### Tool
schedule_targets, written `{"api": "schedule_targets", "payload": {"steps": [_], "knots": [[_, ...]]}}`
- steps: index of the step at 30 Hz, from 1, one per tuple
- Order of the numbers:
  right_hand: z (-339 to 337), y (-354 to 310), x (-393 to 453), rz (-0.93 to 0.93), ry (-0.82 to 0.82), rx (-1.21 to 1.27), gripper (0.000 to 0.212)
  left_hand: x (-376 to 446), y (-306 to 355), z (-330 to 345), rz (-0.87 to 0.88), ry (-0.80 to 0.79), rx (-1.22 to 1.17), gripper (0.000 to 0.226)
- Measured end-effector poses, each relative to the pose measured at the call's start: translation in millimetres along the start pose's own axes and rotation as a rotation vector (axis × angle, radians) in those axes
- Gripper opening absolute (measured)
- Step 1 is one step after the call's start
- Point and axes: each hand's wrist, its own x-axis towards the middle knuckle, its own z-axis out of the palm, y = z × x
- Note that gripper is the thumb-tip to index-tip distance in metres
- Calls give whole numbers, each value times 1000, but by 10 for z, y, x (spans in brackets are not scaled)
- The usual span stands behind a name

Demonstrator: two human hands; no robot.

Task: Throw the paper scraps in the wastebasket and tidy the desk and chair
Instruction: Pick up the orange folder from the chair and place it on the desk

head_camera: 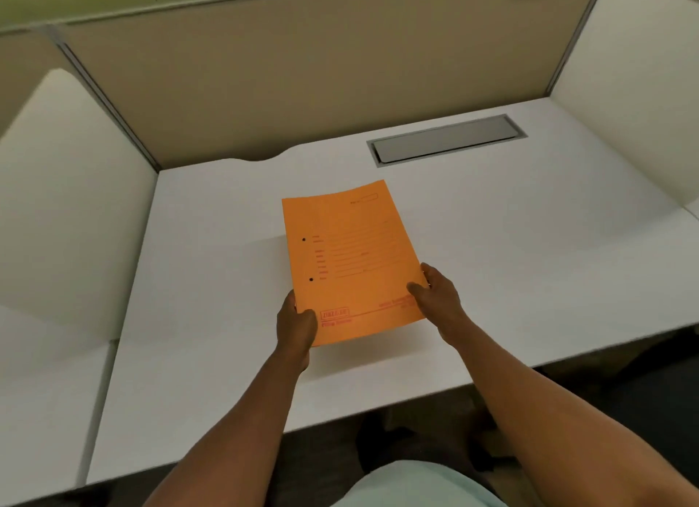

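An orange file folder (351, 257) with red print and two punch holes is held over the middle of the white desk (529, 242). My left hand (297, 327) grips its near left corner, thumb on top. My right hand (438, 293) grips its near right edge. The folder's near end is lifted off the desk, and I cannot tell whether its far end touches it. No paper scraps, wastebasket or chair show in view.
A grey cable hatch (446, 139) is set into the desk at the back right. Beige partition panels (302, 90) close the back, and white side screens (68, 204) stand left and right. Dark floor shows below the desk's front edge.
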Motion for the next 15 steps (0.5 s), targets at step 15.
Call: {"api": "schedule_targets", "payload": {"steps": [15], "knots": [[296,-425,2246,22,-71,-186,74,2075,487,569,-67,193,133,44]]}}
